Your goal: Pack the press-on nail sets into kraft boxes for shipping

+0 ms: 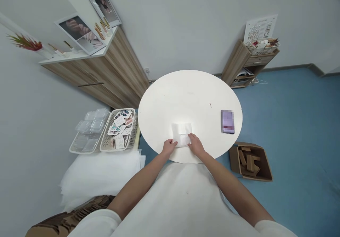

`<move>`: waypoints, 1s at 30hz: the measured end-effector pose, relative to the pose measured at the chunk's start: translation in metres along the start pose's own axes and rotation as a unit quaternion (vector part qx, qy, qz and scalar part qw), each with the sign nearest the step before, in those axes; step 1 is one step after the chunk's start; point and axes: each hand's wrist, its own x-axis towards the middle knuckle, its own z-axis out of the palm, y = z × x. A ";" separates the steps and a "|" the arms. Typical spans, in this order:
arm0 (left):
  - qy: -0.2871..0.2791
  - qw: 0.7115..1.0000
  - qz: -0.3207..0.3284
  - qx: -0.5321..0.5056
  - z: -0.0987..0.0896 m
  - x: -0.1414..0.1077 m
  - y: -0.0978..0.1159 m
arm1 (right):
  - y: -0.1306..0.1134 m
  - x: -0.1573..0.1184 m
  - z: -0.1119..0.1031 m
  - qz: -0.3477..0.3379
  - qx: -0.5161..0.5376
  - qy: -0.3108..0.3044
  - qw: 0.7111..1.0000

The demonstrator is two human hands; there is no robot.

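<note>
White packet, one, between two hands

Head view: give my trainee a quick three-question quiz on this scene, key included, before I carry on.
1. What lies between the left hand and the right hand? A) a white sheet; B) a picture frame; C) a plant.
2. True or false: the purple item lies on the table, to the right of the white sheet.
3. Fill in: the basket of cards stands to the ____ of the table.

Key: 1. A; 2. true; 3. left.
</note>
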 end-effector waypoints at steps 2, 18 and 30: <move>-0.012 0.999 0.031 0.017 0.004 0.000 0.005 | 0.001 0.000 0.003 -0.006 0.011 0.002 1.000; -0.078 0.970 0.132 0.187 0.016 -0.007 -0.004 | -0.006 -0.004 0.026 0.006 0.153 0.034 0.988; -0.085 0.845 0.293 0.440 0.005 -0.003 -0.008 | -0.002 -0.009 0.031 -0.122 -0.049 0.048 0.990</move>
